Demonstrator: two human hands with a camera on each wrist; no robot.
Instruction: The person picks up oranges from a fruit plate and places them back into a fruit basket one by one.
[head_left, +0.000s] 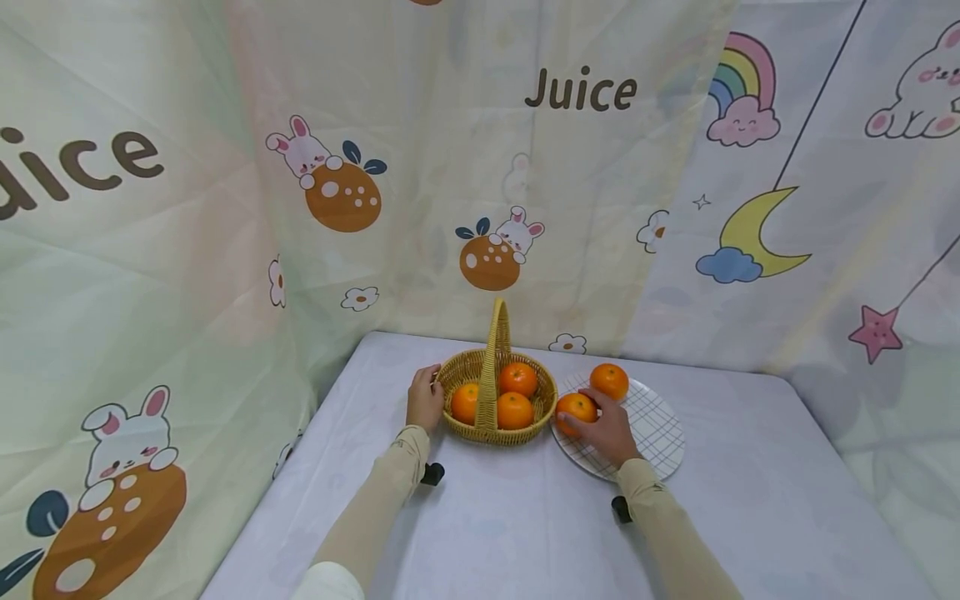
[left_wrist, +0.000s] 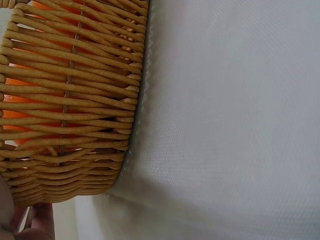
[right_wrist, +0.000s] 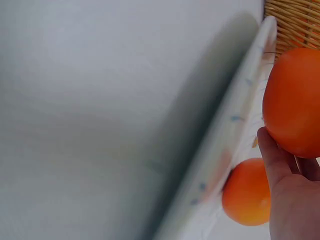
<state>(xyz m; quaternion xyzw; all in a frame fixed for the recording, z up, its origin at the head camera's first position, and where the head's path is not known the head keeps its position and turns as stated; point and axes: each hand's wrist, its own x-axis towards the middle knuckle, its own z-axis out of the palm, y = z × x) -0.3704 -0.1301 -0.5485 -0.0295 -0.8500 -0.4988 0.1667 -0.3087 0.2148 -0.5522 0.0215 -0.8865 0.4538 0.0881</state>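
A yellow wicker basket (head_left: pixel 507 437) with a tall arched handle stands on the table and contains three oranges (head_left: pixel 518 379). My left hand (head_left: pixel 425 400) holds the basket's left rim; in the left wrist view, its fingers (left_wrist: pixel 41 220) curl at the end of the woven wall. On the right, my right hand (head_left: pixel 613 432) grips another orange (head_left: pixel 576 408) between thumb and fingers, over the plate's left edge beside the basket. The white plate (head_left: pixel 660 429) has a dark grid pattern. One more orange (head_left: pixel 609 382) sits at its back, behind my right hand.
A white cloth covers the table (head_left: pixel 510 525). Printed fabric curtains (head_left: pixel 420 150) hang around its back and sides. Dark wrist-camera mounts (head_left: pixel 621 509) show under both sleeves.
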